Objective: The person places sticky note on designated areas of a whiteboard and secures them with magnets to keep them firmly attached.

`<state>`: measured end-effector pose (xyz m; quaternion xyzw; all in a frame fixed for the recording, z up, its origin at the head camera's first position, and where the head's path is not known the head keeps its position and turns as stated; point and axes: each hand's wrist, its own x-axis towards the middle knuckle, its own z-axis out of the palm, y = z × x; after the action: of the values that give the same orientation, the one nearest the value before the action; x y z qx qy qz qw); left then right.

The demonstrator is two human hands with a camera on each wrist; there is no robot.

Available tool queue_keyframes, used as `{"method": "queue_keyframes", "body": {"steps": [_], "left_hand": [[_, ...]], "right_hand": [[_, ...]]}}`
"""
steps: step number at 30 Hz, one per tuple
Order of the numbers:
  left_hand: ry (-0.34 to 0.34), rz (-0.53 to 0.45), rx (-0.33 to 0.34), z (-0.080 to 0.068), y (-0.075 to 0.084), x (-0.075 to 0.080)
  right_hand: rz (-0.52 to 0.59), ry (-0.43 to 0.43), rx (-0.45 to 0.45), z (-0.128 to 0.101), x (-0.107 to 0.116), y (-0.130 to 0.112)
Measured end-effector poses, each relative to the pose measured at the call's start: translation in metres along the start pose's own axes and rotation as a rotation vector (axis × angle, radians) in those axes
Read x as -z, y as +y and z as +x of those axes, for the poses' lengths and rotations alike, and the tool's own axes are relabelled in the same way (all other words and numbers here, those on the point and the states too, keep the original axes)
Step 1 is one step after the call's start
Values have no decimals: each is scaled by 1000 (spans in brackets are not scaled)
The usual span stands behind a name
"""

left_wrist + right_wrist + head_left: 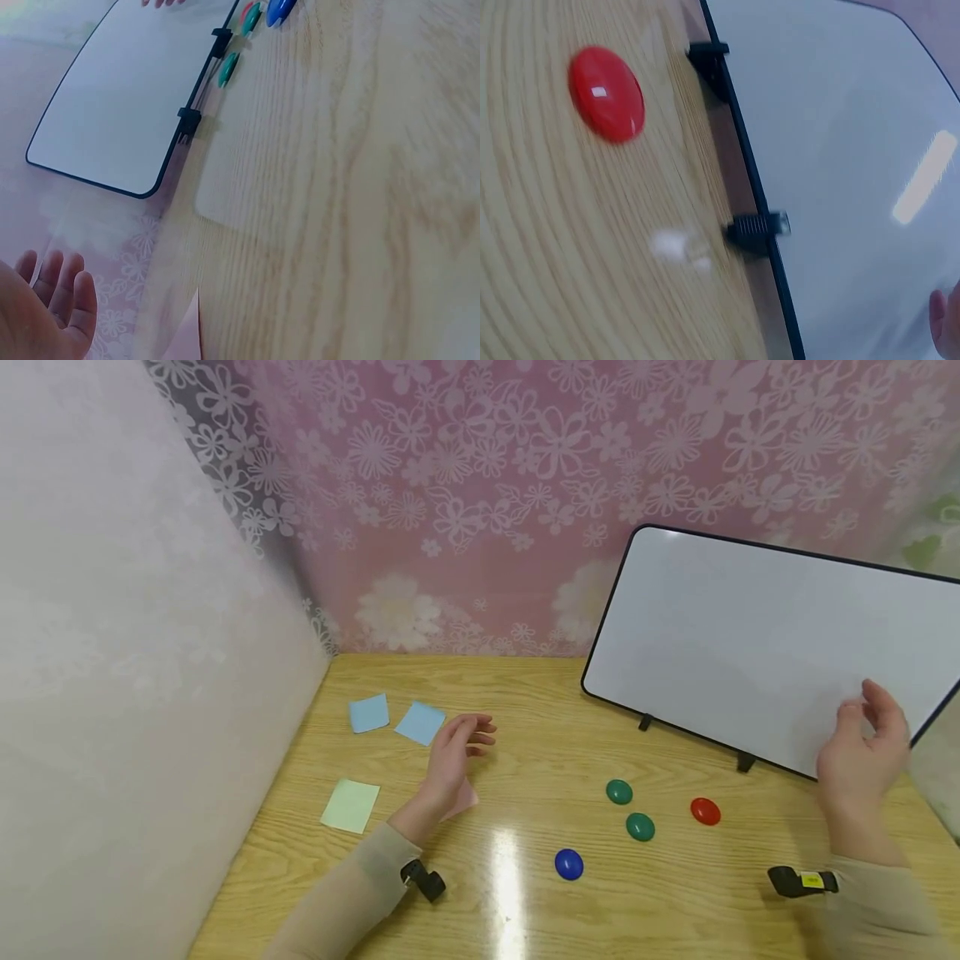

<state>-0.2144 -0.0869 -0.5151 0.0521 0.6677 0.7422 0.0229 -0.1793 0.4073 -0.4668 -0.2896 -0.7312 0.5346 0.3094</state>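
My left hand (448,760), fingers loosely bent and holding nothing, hovers over a pink sticky note (463,800) that it partly covers. In the left wrist view the same hand (49,311) shows spread, relaxed fingers. Over on the right, my right hand (862,756) is raised in front of the whiteboard (757,643), its fingers softly curved with nothing between them. Only a small part of that hand (946,326) enters the right wrist view. The whiteboard has a black frame and leans back on small black feet (754,231).
Two blue sticky notes (369,714) and a pale green one (350,806) lie left on the wooden table (540,710). Two green round magnets (641,827), a red one (706,811) and a blue one (569,864) lie before the whiteboard. A floral curtain (465,510) hangs behind.
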Motion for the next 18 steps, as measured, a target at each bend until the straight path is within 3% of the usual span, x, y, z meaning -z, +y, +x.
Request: {"method": "queue_keyframes", "body": {"steps": [3, 11, 18], "left_hand": [[6, 5, -8, 0, 0, 1], [20, 7, -1, 0, -3, 3], [17, -6, 11, 0, -1, 4]], "right_hand": [[-85, 83, -2, 8, 8, 4], [-101, 224, -106, 16, 24, 3], [-175, 184, -218, 29, 38, 19]]}}
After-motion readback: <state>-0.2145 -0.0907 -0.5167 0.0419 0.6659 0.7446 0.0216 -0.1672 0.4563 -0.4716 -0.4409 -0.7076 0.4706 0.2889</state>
